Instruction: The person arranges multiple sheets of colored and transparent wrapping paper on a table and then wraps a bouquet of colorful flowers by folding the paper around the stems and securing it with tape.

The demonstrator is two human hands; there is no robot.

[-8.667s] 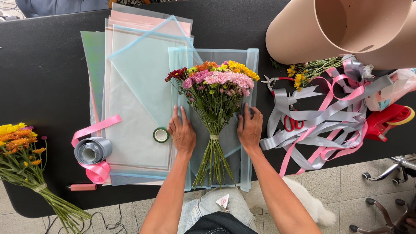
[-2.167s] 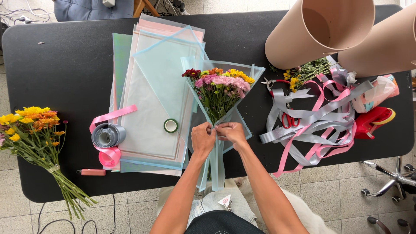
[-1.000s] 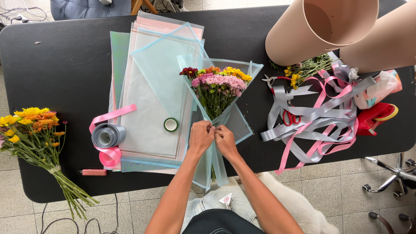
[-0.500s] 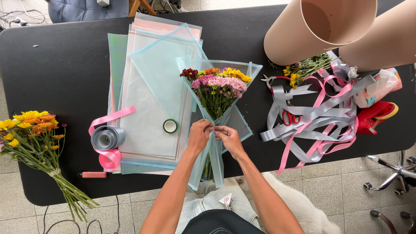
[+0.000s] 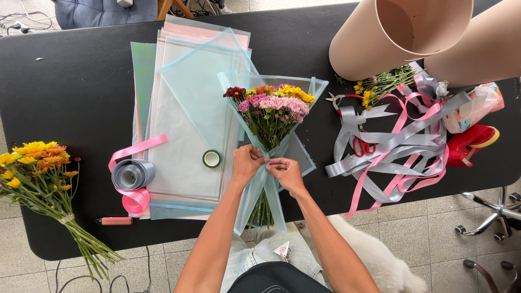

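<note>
A bouquet (image 5: pixel 271 111) of pink, yellow, orange and dark red flowers lies on the black table (image 5: pixel 65 92), wrapped in a translucent pale blue sheet (image 5: pixel 259 192) folded into a cone. My left hand (image 5: pixel 247 163) and my right hand (image 5: pixel 286 172) meet at the narrow waist of the cone and pinch the wrap around the stems. The stem ends hang past the table's front edge under the wrap.
A stack of pastel wrapping sheets (image 5: pixel 184 114) lies left of the bouquet with a small green tape roll (image 5: pixel 211 158) on it. Grey and pink ribbon rolls (image 5: pixel 132 182) and a pink cutter (image 5: pixel 114 221) sit further left, loose flowers (image 5: pixel 40 176) at the far left. Tangled ribbons (image 5: pixel 396 146), scissors (image 5: pixel 361 145) and large beige paper rolls (image 5: pixel 412 35) are right.
Both hands moved from flat on the sheet beside the stems to the middle, folding the wrap's sides over the stems into a cone; in the last second they only shifted slightly at the waist.
</note>
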